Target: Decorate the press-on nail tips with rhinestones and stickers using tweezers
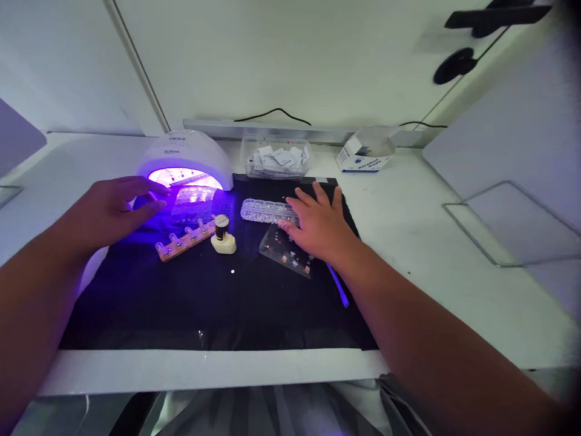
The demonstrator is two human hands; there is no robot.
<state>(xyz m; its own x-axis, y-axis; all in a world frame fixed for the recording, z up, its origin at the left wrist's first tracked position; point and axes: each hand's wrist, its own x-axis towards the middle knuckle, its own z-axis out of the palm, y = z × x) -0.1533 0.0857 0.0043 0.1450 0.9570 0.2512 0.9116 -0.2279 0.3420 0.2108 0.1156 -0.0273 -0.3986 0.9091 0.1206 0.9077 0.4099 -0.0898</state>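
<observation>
My left hand (113, 206) is at the mouth of a white nail lamp (190, 148), which glows purple. Its thumb and forefinger are apart, and I make out nothing held between them. My right hand (320, 221) lies spread over the right end of a clear compartment case (263, 211) and the edge of a transparent sticker sheet (285, 251). From below that wrist sticks out a blue-lit stick (338, 286). Between the hands stand a cream polish bottle (223, 243) with a dark cap and a row of clear nail tips on a stand (186, 241).
A black mat (218, 315) covers part of the white table (431, 242). Behind it are a clear tub of white packets (276, 158) and an open alcohol-pad box (363, 158). A wire frame (494, 265) stands at the right. A small white dot (233, 271) lies on the mat.
</observation>
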